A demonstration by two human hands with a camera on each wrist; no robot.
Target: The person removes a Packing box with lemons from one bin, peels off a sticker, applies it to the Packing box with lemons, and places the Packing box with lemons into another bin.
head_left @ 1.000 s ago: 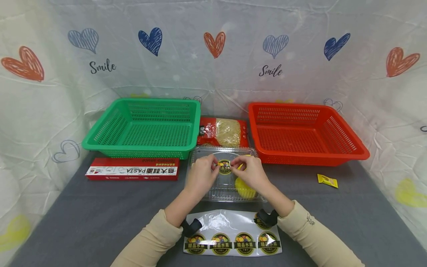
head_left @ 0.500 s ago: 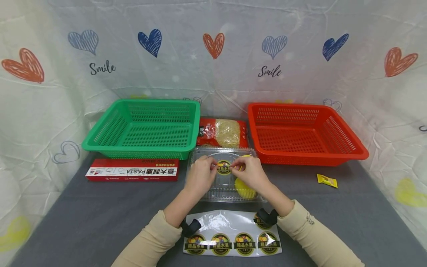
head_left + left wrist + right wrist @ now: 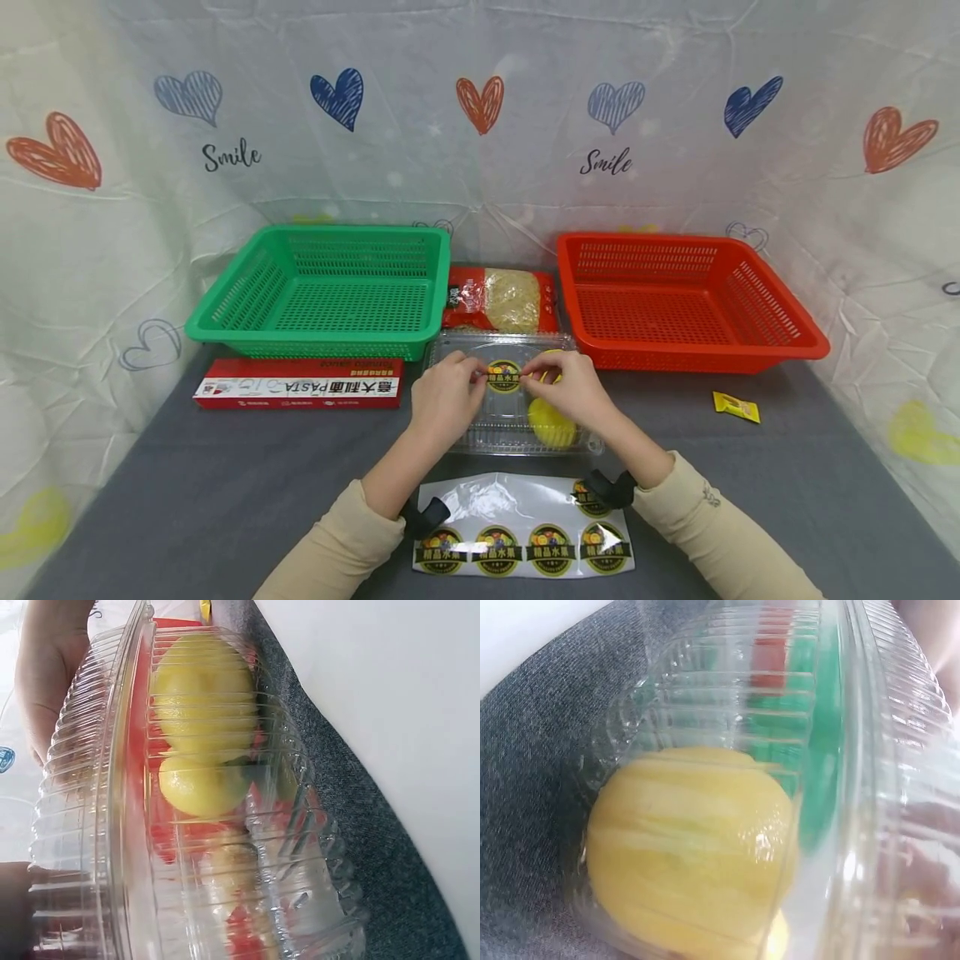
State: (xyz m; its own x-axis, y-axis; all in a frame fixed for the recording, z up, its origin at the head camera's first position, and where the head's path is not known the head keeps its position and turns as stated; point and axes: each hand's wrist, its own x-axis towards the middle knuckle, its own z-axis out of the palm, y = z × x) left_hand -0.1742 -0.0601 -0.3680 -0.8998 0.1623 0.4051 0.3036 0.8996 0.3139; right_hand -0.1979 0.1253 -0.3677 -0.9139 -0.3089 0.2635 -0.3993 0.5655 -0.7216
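Mid-frame, left hand [image 3: 447,398] and right hand [image 3: 570,388] are pinching the sticker's [image 3: 503,377] edges over the box [image 3: 497,438]; tautness should prevent creases.

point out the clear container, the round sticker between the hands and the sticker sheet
Clear container [image 3: 504,410]: head view, on its top
Round sticker [image 3: 503,377]: head view, on its middle
Sticker sheet [image 3: 523,505]: head view, on bare white backing

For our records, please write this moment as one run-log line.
left hand: pinches fruit sticker, left edge; right hand: pinches right edge; fruit sticker: over clear clamshell, contact unclear; yellow fruit: inside
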